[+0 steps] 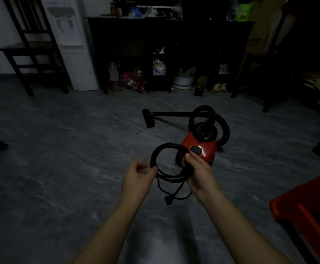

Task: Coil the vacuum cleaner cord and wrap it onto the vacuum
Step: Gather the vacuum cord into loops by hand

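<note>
Now the cord [164,146] hangs coiled just in front of the vacuum [203,147], with the grip of the right hand [196,168] curled round its loops. Whether the left hand [138,174] pinches it, I cannot tell. Keep the loops even and gather the plug [168,201] last.

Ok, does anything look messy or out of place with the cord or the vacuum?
Only one thing: the cord is looped neatly in the right hand, but its last stretch and the plug dangle loose below the coil. The vacuum stands upright on the floor; in this dim light no damage shows.
</note>
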`<action>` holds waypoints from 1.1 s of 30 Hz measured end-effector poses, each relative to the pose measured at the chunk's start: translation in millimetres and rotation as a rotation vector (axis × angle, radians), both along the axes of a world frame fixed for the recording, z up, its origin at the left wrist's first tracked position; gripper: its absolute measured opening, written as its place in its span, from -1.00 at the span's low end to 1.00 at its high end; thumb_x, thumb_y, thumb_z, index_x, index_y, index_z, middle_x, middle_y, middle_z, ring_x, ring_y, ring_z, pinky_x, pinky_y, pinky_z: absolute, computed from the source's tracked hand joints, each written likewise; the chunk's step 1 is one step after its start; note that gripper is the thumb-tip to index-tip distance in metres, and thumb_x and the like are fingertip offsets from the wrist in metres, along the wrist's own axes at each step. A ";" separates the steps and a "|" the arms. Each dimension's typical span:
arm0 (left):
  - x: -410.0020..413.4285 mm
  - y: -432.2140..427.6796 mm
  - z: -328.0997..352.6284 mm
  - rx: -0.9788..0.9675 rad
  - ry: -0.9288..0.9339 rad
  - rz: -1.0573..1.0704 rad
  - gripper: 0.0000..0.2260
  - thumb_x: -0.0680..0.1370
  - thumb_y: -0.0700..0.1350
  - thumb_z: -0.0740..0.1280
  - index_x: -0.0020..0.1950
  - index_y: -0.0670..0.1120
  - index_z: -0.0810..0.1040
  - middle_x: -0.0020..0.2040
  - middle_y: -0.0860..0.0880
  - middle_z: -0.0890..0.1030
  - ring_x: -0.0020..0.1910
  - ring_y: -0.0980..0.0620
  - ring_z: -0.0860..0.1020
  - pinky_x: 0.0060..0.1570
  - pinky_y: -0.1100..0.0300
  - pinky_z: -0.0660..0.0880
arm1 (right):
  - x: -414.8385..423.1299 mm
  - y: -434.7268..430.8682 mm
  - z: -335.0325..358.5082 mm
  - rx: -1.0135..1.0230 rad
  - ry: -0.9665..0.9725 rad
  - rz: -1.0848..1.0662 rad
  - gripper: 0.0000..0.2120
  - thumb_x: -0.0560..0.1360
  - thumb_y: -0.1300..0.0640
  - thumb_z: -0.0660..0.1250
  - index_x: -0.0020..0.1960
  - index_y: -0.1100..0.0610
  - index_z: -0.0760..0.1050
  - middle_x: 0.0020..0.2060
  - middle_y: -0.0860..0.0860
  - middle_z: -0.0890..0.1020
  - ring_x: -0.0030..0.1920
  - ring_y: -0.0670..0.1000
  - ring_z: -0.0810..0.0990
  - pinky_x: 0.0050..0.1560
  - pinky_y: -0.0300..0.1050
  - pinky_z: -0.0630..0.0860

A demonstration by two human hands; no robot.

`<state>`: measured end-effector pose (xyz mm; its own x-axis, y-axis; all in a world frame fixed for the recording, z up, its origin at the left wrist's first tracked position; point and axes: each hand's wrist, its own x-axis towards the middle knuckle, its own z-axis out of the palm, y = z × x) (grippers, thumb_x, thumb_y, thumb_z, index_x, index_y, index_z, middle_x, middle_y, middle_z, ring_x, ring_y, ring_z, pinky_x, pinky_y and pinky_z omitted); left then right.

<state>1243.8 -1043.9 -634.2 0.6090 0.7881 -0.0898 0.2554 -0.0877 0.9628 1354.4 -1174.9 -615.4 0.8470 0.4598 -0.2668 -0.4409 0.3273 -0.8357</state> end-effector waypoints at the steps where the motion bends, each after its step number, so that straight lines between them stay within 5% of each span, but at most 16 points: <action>1: -1.2 -1.8 1.4 -0.010 0.030 -0.014 -0.78 0.48 0.02 0.49 -0.07 -0.10 0.57 -0.21 -0.04 0.62 -0.25 0.02 0.60 -0.23 0.14 0.52 | 0.9 -0.5 0.2 0.024 0.021 -0.023 -0.85 0.58 0.24 0.32 0.08 0.11 0.64 -0.28 -0.03 0.69 -0.26 -0.10 0.64 -0.10 -0.17 0.54; 5: -4.3 -24.6 14.0 -0.220 0.154 -0.273 -0.64 0.58 0.06 0.35 -0.06 -0.28 0.62 -0.29 -0.13 0.66 -0.39 0.00 0.58 -0.40 0.19 0.47 | 2.7 0.6 -0.8 0.118 0.075 -0.077 -0.87 0.60 0.25 0.29 0.02 0.14 0.62 -0.31 -0.02 0.60 -0.27 -0.08 0.54 -0.05 -0.17 0.51; 9: -0.6 -40.1 12.5 -0.396 0.158 -0.312 -0.67 0.58 0.03 0.37 0.13 -0.24 0.55 -0.02 -0.22 0.70 -0.14 -0.08 0.67 -0.16 0.00 0.61 | -2.1 6.9 -1.8 0.111 0.055 -0.061 -0.86 0.60 0.26 0.28 0.00 0.12 0.61 -0.32 -0.03 0.61 -0.28 -0.10 0.57 -0.10 -0.19 0.52; 14: 6.5 -27.3 2.9 -0.939 -0.149 -0.100 -0.70 0.55 -0.15 0.42 0.22 -0.24 0.49 0.16 -0.30 0.60 0.11 -0.16 0.63 -0.03 -0.04 0.64 | -2.3 8.1 -3.4 0.106 0.017 -0.037 -0.87 0.60 0.27 0.28 0.04 0.17 0.61 -0.30 0.00 0.58 -0.23 -0.06 0.54 -0.01 -0.11 0.50; 18: 3.5 -13.6 -1.4 -1.160 -0.326 -0.019 -0.88 0.56 -0.20 0.36 0.01 -0.26 0.57 -0.01 -0.20 0.64 0.10 -0.11 0.61 0.13 0.01 0.55 | -2.1 9.7 -8.8 0.139 0.072 -0.014 -0.88 0.61 0.25 0.27 0.02 0.17 0.59 -0.28 0.02 0.54 -0.23 -0.05 0.52 0.12 -0.03 0.47; 21: 4.4 -7.2 -0.5 -0.998 -0.327 -0.008 -0.92 0.58 -0.18 0.34 -0.06 -0.18 0.57 -0.15 -0.10 0.68 -0.04 -0.02 0.63 0.02 0.08 0.59 | -5.1 13.8 -10.2 0.127 0.074 0.005 -0.87 0.61 0.24 0.26 0.00 0.19 0.60 -0.28 0.03 0.53 -0.24 -0.04 0.51 0.06 -0.04 0.49; 23: 5.3 -5.6 -1.8 -0.657 -0.232 0.024 -0.88 0.58 -0.16 0.37 0.11 -0.11 0.59 -0.01 -0.07 0.68 -0.01 0.01 0.64 -0.11 0.12 0.62 | -7.0 15.9 -10.4 0.106 0.058 0.015 -0.86 0.61 0.26 0.26 -0.03 0.20 0.60 -0.29 0.03 0.53 -0.27 -0.05 0.51 0.00 -0.07 0.50; 27: 1.4 -4.1 -7.8 0.044 -0.151 -0.025 -0.71 0.53 -0.10 0.45 0.22 0.04 0.51 0.11 0.13 0.53 0.06 0.33 0.51 0.09 0.24 0.48 | -9.4 16.9 -11.0 0.096 0.084 0.062 -0.88 0.61 0.27 0.25 -0.07 0.20 0.54 -0.30 0.04 0.51 -0.33 -0.06 0.50 -0.11 -0.11 0.48; 29: 0.4 -1.7 -9.8 0.089 -0.173 -0.099 -0.65 0.54 -0.11 0.44 0.29 0.08 0.47 0.14 0.22 0.53 0.11 0.41 0.49 0.12 0.32 0.46 | -8.3 15.5 -10.5 0.117 0.124 0.090 -0.91 0.61 0.26 0.25 -0.06 0.19 0.51 -0.30 0.05 0.50 -0.33 -0.06 0.49 -0.11 -0.10 0.46; 33: 1.6 4.1 -10.7 -0.037 -0.204 -0.171 -0.69 0.56 -0.19 0.40 0.26 0.05 0.51 0.13 0.07 0.64 0.11 0.21 0.61 0.06 0.35 0.53 | -5.4 12.0 -10.5 0.112 0.141 0.102 -0.92 0.60 0.25 0.26 -0.04 0.19 0.52 -0.30 0.05 0.52 -0.31 -0.05 0.50 -0.07 -0.08 0.47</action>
